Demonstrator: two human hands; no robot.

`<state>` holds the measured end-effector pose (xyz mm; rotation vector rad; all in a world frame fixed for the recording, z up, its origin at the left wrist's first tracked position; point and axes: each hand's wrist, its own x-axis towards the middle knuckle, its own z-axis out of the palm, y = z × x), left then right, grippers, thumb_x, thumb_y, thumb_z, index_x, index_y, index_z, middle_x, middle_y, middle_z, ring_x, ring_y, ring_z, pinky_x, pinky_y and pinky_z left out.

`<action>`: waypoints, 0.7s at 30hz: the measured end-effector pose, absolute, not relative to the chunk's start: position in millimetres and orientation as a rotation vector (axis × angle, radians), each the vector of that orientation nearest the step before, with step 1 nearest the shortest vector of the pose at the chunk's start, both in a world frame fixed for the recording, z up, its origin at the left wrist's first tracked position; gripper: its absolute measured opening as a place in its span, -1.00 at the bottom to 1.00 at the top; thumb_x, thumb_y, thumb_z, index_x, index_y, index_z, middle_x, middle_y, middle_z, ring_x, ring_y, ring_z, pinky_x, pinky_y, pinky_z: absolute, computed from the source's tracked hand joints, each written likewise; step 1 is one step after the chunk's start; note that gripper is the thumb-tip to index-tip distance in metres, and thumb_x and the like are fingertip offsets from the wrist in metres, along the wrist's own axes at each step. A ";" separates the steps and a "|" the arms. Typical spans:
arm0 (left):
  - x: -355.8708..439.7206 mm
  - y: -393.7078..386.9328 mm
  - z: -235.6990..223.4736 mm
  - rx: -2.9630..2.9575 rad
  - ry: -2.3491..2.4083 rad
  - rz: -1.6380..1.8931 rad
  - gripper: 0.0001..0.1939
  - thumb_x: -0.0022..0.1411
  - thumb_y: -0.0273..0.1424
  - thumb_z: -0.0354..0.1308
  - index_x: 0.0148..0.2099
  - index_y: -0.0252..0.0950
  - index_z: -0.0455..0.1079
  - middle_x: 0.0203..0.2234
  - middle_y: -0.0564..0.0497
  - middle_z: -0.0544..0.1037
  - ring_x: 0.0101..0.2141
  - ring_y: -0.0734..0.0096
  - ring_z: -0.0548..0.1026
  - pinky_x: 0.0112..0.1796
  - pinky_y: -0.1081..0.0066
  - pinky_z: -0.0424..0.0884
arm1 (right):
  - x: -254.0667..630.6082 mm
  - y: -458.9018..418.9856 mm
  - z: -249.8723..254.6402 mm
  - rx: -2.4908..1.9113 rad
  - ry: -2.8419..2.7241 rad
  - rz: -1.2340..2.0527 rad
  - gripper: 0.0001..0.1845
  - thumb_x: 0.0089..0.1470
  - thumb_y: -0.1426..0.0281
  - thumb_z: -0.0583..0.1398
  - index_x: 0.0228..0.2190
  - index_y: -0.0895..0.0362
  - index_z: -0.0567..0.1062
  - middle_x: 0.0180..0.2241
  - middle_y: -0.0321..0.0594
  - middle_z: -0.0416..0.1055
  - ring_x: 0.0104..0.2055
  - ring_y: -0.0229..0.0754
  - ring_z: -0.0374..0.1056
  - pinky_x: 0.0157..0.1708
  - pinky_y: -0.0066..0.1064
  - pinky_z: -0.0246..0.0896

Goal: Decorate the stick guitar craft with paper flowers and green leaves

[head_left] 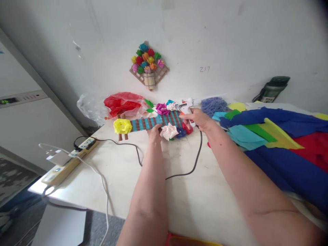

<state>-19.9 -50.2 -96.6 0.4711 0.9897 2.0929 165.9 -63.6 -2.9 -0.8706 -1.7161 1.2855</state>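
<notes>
A striped teal-and-brown stick panel [151,123] with a yellow fabric flower [122,126] at its left end lies across the far middle of the table. My left hand [154,131] grips the panel's lower edge, next to a white patterned flower [169,131]. My right hand [198,119] is closed around the handle of a white glue gun [187,104] at the panel's right end. A magenta flower [162,108] and green leaves [149,103] sit along the panel's top edge. The gun's black cord [195,160] trails toward me over the table.
Blue, red, green and yellow fabric pieces [282,143] cover the table's right side. A red plastic bag [122,103] and a clear bag lie at the back left. A power strip [70,159] sits at the left edge. A flower craft [148,66] hangs on the wall.
</notes>
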 end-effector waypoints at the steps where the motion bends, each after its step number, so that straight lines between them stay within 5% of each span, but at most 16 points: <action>1: -19.8 -50.7 -96.2 0.469 0.994 2.104 -0.65 -0.27 -0.60 0.22 -0.33 -0.27 0.37 -0.51 0.11 0.48 -0.46 0.43 0.47 -0.40 0.42 0.37 | 166.0 -63.3 -3.4 -0.880 -1.736 1.278 -0.79 -0.19 0.35 0.27 -0.60 0.16 0.32 -0.74 -0.37 0.29 -0.77 -0.36 0.16 -0.78 -0.53 -0.02; 21: -18.8 -52.3 -94.9 0.398 1.043 2.072 -0.64 -0.27 -0.55 0.20 -0.30 -0.27 0.38 -0.49 0.10 0.49 -0.46 0.43 0.46 -0.41 0.44 0.34 | 145.6 -62.1 -21.3 -1.167 -1.977 1.139 -0.83 -0.17 0.54 0.25 -0.63 0.17 0.33 -0.78 -0.36 0.28 -0.82 -0.37 0.12 -0.81 -0.54 -0.02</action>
